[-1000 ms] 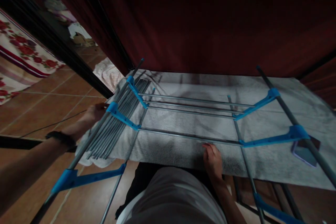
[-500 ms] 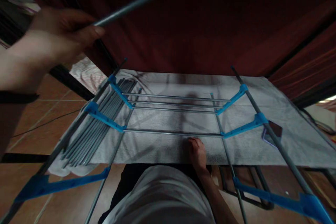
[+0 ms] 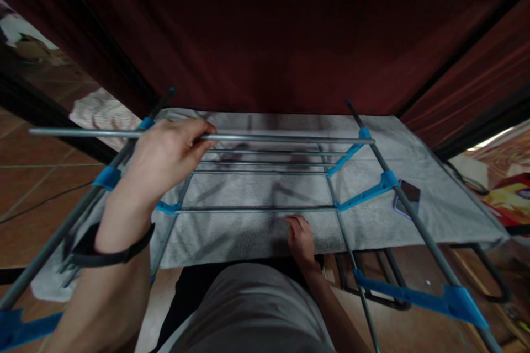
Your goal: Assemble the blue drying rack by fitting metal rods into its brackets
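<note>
My left hand (image 3: pixel 168 151) is closed around a grey metal tube (image 3: pixel 269 138), held level above the rack. Its long end reaches right, in line with the upper right blue bracket (image 3: pixel 346 155); whether it touches cannot be told. Below it, several thin metal rods (image 3: pixel 265 210) span the two sides of a rack with grey side poles (image 3: pixel 428 240) and blue plastic brackets. My right hand (image 3: pixel 301 237) lies on the grey cloth (image 3: pixel 244 237) just in front of the nearest rod, holding nothing, its fingers loosely bent. My left forearm hides much of the rack's left side.
A phone (image 3: pixel 407 198) lies on the cloth beside the right pole. Spare tubes (image 3: pixel 69 276) show partly behind my left arm. Dark red panels (image 3: pixel 265 66) rise behind the cloth. A dark metal frame (image 3: pixel 393 265) stands below at the right, over the tiled floor.
My left hand has brought the tube down and to the right, from raised and slanted at upper left to level over the rack. The right hand stays in place; the view has shifted slightly.
</note>
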Demonstrator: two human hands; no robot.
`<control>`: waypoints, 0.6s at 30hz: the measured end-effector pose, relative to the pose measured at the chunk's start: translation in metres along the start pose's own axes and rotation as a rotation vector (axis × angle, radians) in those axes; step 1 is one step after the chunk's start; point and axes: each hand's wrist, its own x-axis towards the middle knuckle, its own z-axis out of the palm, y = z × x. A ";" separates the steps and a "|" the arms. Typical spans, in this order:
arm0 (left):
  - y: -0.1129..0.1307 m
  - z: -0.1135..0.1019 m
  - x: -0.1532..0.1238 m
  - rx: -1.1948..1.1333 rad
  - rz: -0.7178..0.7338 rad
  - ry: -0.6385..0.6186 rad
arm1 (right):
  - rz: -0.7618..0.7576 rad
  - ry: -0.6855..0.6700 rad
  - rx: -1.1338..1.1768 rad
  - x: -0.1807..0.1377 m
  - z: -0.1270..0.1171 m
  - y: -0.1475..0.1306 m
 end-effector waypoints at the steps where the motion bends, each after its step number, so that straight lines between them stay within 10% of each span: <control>1: 0.000 0.004 -0.013 0.020 0.021 -0.003 | 0.015 -0.003 0.029 0.000 -0.001 0.000; 18: 0.052 0.077 -0.086 0.065 0.027 -0.295 | 0.729 0.387 1.026 0.061 -0.055 -0.010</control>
